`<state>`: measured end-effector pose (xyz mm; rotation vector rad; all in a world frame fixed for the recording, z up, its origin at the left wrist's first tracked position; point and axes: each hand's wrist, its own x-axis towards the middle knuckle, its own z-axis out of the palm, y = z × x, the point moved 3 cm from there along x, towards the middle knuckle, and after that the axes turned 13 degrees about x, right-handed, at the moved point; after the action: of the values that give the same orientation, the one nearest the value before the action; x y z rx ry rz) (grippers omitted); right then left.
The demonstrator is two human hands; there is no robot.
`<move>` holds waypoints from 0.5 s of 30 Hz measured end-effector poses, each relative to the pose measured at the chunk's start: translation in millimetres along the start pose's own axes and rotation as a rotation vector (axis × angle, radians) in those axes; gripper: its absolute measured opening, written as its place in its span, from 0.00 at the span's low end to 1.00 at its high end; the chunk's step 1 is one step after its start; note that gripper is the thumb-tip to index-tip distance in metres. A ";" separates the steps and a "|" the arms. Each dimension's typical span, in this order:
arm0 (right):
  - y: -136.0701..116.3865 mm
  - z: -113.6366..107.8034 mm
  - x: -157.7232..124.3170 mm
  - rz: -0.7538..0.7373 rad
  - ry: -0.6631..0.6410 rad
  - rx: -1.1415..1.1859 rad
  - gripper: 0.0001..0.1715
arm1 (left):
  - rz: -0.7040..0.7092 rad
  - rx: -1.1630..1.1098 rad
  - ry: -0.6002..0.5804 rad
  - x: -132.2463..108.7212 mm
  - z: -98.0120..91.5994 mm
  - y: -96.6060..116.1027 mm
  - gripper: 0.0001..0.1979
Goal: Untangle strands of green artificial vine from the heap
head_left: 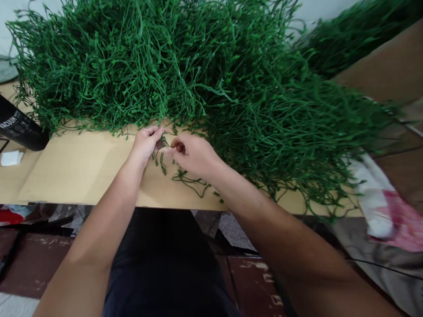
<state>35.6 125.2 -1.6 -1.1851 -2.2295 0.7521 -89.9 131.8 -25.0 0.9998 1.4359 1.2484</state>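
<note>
My left hand [147, 141] pinches a small green plastic plant sprig [163, 166], whose thin stems hang below the fingertips. Close beside it on the right is my right hand [196, 154], its thumb and fingers curled together near the sprig. Whatever lies between those right fingertips is too small to make out. A few loose green stems [194, 179] lie on the cardboard under my right hand. Just beyond both hands rises a big heap of green artificial plant stems [132, 66] with lighter tips, spreading down to the right.
Cardboard [82, 163] covers the table in front of me. A black vacuum bottle [21, 125] leans at the left, near a folded white tissue [12, 158]. At right are a pink and white cloth [393, 215] and a brown cardboard box [386, 70].
</note>
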 end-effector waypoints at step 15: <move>-7.0 -15.9 -1.3 -0.220 0.178 -0.027 0.11 | -0.015 -0.016 -0.030 0.7 0.3 -1.6 0.11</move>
<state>42.6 124.5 14.3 -0.9581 -2.1805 0.5101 -89.7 132.3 -26.7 0.9915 1.4054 1.2277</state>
